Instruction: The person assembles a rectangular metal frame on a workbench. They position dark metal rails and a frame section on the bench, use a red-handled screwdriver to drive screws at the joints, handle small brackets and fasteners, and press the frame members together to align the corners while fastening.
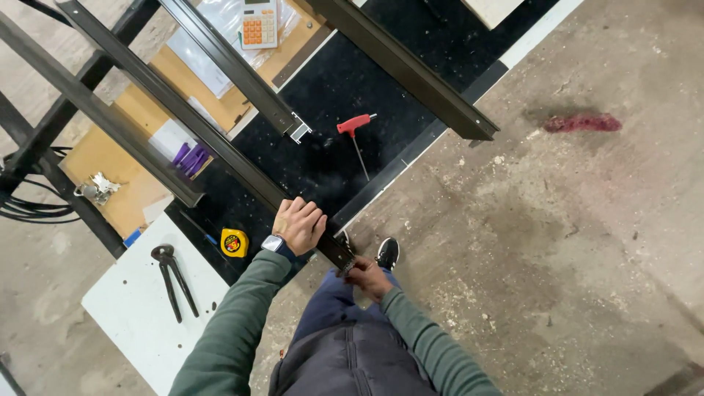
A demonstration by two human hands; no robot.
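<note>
Seen from above, the person stands at the edge of a workbench, green sleeves and dark vest at the bottom of the view, one black shoe [387,252] on the dusty concrete floor [587,242]. The right hand [368,277] is closest to the body, under the near end of a long dark metal bar [220,150]; its fingers curl at the bar's end, but whether they clamp the bar or something small there cannot be told. Just beyond, the left hand [299,224], a watch [273,243] on its wrist, lies on top of the same bar with fingers wrapped over it, gripping it close to the end. The bar runs from these hands diagonally up and to the left across the black benchtop [330,95], its near end overhanging the bench edge. To the left of the hands, a yellow tape measure [234,242] sits on the black surface, and a pair of black pincers [174,280] lies on a white board [132,323]. Farther out, a red T-handled key [355,132] lies on the black top, well apart from the hands. Purple pieces [189,158] rest beside the bar on a tan board [110,161]. Other dark bars [411,70] cross the bench farther off, one shorter bar ending in a pale bracket [299,130]. At the far edge lies a calculator [259,23] with orange keys. A red stain [581,122] marks the floor to the right.
</note>
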